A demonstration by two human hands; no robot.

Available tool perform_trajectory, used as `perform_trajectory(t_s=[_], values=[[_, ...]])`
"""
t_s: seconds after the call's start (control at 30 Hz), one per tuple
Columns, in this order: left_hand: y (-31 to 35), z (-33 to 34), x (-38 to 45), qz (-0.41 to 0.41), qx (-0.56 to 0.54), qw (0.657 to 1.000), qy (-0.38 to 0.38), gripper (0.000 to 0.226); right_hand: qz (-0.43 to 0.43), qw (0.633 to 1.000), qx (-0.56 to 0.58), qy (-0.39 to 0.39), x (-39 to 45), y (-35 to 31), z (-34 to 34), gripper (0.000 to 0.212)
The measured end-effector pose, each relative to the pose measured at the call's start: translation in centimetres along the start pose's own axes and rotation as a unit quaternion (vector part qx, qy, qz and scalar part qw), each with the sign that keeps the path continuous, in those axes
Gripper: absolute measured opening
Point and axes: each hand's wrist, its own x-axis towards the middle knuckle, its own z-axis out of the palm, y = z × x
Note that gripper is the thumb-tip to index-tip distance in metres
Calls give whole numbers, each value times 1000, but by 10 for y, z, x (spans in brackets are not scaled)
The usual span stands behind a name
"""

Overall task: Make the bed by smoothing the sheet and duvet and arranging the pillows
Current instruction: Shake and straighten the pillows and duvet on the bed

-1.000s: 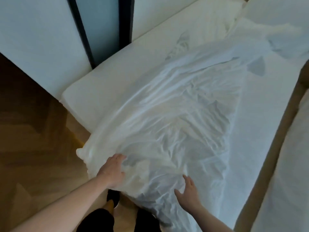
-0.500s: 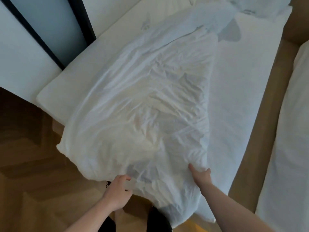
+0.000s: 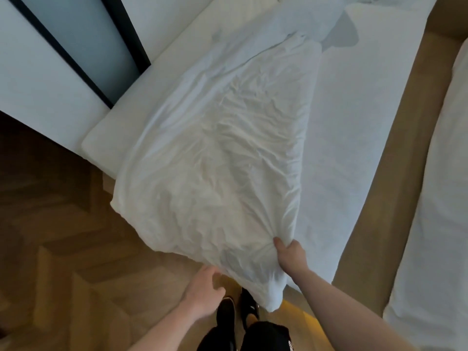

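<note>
A crumpled white duvet (image 3: 215, 153) lies diagonally across the bed and hangs over its foot end. Under it the white fitted sheet (image 3: 359, 127) covers the mattress. My right hand (image 3: 291, 257) grips a bunched fold of the duvet near its lower right corner, thumb on top. My left hand (image 3: 202, 292) is just below the duvet's hanging lower edge, fingers loosely curled; whether it touches the fabric is unclear. At the top right a rumpled white pillow (image 3: 379, 1) is partly cut off by the frame.
Herringbone wooden floor (image 3: 63, 249) lies to the left and below. A white wall with a dark-framed panel (image 3: 83, 46) runs along the bed's left side. A tan wooden bed frame (image 3: 395, 173) separates this bed from a second white bed (image 3: 443, 198) on the right.
The duvet's foot end has been drawn further toward me and to the right. My right hand has closed on a fold of it. My left hand now sits lower, under the hanging edge.
</note>
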Motion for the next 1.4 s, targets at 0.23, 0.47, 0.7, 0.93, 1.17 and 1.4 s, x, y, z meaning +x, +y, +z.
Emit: perform_trajectory(t_s=[0.23,0.47,0.7,0.93,1.17,1.4], values=[[-17,-3,-35,11,6,1000,13,32,2,990,-140,-34,-44,24,10,38],[-18,-19,-74,23,-6,998,66,29,19,963,-250,-102,-87,39,-24,18],[21,8,-107,21,-5,997,78,31,-80,973,-198,-92,-114,42,-95,47],[110,58,-118,30,20,994,104,38,-170,955,-227,-85,-116,55,-202,49],[205,99,-128,55,-18,987,149,44,-250,931,-257,-72,-114,49,-309,56],[283,88,-118,79,-4,981,175,51,-299,920,-250,-54,-97,-4,-394,60]])
